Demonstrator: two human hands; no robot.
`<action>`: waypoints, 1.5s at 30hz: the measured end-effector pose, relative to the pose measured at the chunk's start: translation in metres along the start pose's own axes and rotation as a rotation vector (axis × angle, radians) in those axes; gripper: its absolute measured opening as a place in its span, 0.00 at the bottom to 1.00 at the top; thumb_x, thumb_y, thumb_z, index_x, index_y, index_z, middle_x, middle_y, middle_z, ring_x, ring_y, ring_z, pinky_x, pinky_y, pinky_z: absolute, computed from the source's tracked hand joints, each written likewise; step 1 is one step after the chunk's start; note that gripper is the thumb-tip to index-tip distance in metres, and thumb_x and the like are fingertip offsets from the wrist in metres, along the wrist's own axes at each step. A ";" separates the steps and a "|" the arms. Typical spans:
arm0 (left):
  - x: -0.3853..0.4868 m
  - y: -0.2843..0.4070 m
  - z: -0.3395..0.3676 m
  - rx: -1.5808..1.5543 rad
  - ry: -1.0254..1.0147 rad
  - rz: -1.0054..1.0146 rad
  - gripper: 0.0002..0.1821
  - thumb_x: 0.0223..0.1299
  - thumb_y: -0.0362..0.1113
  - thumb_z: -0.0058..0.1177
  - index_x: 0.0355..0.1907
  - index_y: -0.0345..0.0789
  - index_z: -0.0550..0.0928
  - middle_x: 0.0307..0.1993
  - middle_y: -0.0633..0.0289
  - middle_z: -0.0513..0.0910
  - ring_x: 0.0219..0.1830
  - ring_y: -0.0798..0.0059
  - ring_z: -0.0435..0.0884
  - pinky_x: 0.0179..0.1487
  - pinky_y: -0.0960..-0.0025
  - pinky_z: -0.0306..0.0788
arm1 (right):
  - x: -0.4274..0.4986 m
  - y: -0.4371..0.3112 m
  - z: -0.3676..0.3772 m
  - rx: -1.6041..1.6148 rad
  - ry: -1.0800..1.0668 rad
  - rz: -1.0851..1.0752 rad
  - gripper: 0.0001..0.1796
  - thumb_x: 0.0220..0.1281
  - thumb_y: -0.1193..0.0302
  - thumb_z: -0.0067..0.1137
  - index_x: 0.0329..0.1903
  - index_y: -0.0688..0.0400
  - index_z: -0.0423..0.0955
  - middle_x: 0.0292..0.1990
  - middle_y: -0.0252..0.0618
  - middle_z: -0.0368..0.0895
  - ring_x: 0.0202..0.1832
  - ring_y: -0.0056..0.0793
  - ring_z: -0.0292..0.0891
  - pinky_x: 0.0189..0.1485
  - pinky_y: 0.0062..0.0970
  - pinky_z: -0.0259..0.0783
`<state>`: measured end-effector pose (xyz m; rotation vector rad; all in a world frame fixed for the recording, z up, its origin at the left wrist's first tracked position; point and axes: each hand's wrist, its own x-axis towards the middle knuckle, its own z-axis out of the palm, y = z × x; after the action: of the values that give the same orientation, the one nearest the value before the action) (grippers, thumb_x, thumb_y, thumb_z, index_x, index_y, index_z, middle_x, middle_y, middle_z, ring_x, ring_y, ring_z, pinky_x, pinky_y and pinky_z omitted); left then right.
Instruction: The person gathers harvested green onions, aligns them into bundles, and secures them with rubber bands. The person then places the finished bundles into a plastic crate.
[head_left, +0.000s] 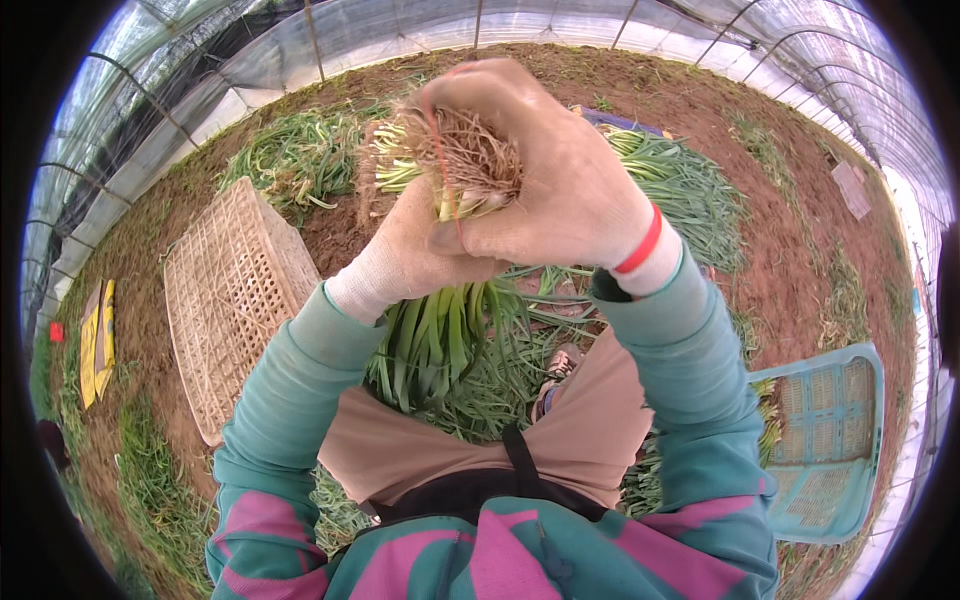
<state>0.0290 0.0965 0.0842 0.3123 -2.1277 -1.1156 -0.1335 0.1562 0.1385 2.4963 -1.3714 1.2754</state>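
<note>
My left hand (424, 251), in a pale knit glove, grips a bunch of long green leafy plants (431, 345) just below its root end. The matted brown roots (480, 154) face up towards me, and the flat leaves hang down between my knees. A thin red elastic band (442, 161) runs taut across the root end. My right hand (559, 169), gloved too, curves around the far and right side of the roots with the band at its fingers. Its fingertips are partly hidden and blurred. Another red band (641, 240) circles my right wrist.
Beyond my hands lie bundled plants, pale stalks (394, 157) at left and green leaves (686, 195) at right. A tipped beige plastic basket (232, 300) stands left, a blue-green crate (825, 450) right. Loose leaves (480, 397) cover the soil by my shoe (559, 367). Plastic-film tunnel walls (405, 30) surround the plot.
</note>
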 end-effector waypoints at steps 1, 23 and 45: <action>-0.001 -0.001 0.002 0.071 0.000 0.080 0.29 0.47 0.38 0.64 0.54 0.36 0.71 0.49 0.58 0.76 0.51 0.62 0.76 0.60 0.63 0.70 | 0.005 -0.004 -0.005 -0.107 -0.077 -0.013 0.36 0.42 0.66 0.71 0.58 0.58 0.69 0.56 0.34 0.74 0.53 0.28 0.77 0.53 0.32 0.75; 0.011 -0.021 -0.012 -0.783 0.540 -0.262 0.23 0.62 0.47 0.59 0.48 0.29 0.79 0.36 0.58 0.84 0.32 0.72 0.84 0.38 0.67 0.80 | -0.067 0.013 0.058 0.166 0.425 0.353 0.07 0.66 0.72 0.56 0.32 0.61 0.74 0.31 0.41 0.80 0.31 0.37 0.78 0.37 0.35 0.75; -0.057 -0.056 0.046 0.806 0.251 0.113 0.29 0.56 0.26 0.52 0.64 0.36 0.68 0.59 0.54 0.74 0.45 0.59 0.82 0.46 0.61 0.77 | -0.012 0.045 0.015 0.598 0.539 0.523 0.27 0.50 0.66 0.75 0.51 0.62 0.74 0.45 0.43 0.84 0.45 0.31 0.81 0.54 0.31 0.78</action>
<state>0.0329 0.1205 -0.0054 0.6452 -2.2319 -0.0937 -0.1593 0.1316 0.1054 1.8086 -1.7159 2.5473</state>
